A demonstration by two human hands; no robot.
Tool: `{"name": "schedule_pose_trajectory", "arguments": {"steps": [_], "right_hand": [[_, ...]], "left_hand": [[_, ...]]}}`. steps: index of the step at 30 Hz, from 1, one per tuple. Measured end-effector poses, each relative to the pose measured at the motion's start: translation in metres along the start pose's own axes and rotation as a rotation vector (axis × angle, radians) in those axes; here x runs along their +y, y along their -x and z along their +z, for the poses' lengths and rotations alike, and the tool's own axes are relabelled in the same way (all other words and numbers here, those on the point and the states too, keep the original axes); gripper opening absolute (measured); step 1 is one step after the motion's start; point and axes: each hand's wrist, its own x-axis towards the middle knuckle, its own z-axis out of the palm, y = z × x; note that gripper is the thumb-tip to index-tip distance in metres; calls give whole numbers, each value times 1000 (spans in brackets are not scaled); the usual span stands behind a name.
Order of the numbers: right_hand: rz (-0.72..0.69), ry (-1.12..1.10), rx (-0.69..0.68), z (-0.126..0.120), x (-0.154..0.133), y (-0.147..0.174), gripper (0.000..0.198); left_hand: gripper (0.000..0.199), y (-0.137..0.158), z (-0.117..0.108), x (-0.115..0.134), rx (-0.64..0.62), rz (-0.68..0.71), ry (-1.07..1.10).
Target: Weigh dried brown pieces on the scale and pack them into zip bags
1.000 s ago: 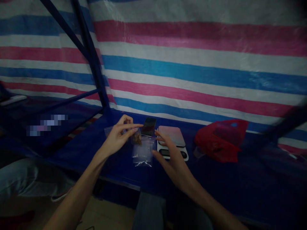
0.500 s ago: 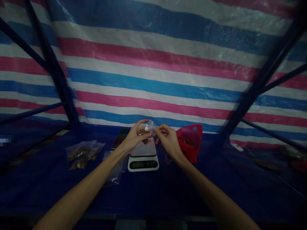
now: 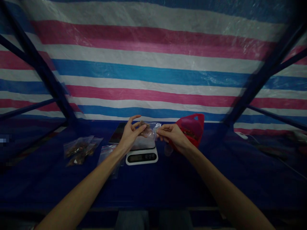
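Note:
A clear zip bag (image 3: 151,128) with some brownish contents is stretched sideways between my two hands, above a white digital scale (image 3: 142,157). My left hand (image 3: 133,130) grips the filled end between thumb and fingers. At the other end, the fingertips of my right hand (image 3: 169,131) pinch the edge of the bag. Just behind my right hand stands an open red bag (image 3: 195,129) holding brown pieces. A small clear cup (image 3: 168,149) sits below my right wrist.
Several filled zip bags (image 3: 80,148) lie at the left on the blue table (image 3: 153,188). Flat clear bags (image 3: 105,155) lie partly under my left forearm, near a dark flat object (image 3: 117,132). A white plug-like object with a cable (image 3: 240,135) is at the right. Blue metal posts flank the striped sheet.
The zip bag has turned from tilted upright to lying sideways between my hands. My right hand has shifted slightly right, my left slightly left. The camera view has tipped down a little.

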Motion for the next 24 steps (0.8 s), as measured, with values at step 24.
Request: {"name": "schedule_pose_trajectory", "arguments": {"steps": [24], "right_hand": [[-80, -5, 19, 38, 7, 13, 45]], "left_hand": [[25, 22, 5, 12, -427, 9, -249]]}}
